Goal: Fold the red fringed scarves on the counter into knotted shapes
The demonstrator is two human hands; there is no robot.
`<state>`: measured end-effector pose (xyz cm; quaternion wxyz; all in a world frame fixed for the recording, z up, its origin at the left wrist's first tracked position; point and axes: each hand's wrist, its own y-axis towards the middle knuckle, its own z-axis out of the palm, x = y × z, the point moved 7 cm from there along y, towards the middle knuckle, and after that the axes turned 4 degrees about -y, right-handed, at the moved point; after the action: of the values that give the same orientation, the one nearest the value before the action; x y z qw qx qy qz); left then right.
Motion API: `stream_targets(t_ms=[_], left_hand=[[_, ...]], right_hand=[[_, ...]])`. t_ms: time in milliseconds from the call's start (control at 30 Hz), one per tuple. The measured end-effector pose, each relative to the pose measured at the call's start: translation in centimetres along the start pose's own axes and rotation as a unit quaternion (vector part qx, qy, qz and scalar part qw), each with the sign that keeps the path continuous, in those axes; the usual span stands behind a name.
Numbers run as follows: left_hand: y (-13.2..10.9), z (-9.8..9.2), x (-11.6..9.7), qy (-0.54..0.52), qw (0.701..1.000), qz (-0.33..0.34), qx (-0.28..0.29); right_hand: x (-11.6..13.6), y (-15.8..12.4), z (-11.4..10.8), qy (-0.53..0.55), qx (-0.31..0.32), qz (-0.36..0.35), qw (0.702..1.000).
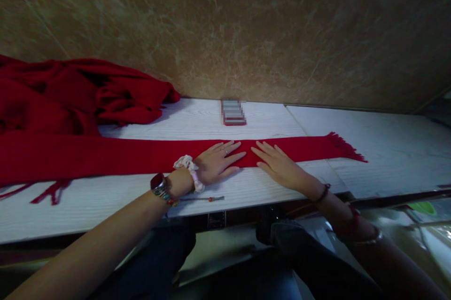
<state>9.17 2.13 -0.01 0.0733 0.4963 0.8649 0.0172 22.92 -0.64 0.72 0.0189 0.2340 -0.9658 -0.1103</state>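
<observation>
A long red scarf (134, 156) lies in a flat, narrow band along the white table, its fringed end toward the right. My left hand (216, 162) rests flat on the middle of the band with fingers apart, wearing a ring. A pale scrunchie (188, 166) and a watch (159, 184) circle that wrist. Just to the right, my right hand (276, 163) lies on the scarf too, palm down and fingers spread. Neither hand grips the cloth. A dark bracelet (323, 193) is on the right wrist.
More red cloth (88, 90) is heaped at the far left against the brown marbled wall (225, 27). A small red-edged, blurred-out rectangular item (233, 113) lies behind the scarf on the white table (380, 142). A thin cord with an orange bead (210, 199) hangs near the front edge.
</observation>
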Motion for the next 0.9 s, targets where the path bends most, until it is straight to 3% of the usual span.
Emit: stream_targets(t_ms=[167, 367, 533, 900], left_hand=[[0.1, -0.8, -0.3, -0.007, 0.999, 0.013, -0.041], [0.2, -1.9, -0.3, -0.019, 0.996, 0.014, -0.082], [0.1, -1.8, -0.6, -0.018, 0.996, 0.037, -0.079], [0.2, -1.7, -0.5, 0.000, 0.996, 0.047, -0.080]], right_hand=[[-0.6, -1.6, 0.1, 0.007, -0.002, -0.006, 1.000], [-1.0, -2.3, -1.2, -0.025, -0.058, -0.042, 0.997], [0.1, -2.6, -1.5, -0.084, -0.061, -0.097, 0.990], [1.0, -2.6, -2.1, -0.156, -0.050, -0.134, 0.977]])
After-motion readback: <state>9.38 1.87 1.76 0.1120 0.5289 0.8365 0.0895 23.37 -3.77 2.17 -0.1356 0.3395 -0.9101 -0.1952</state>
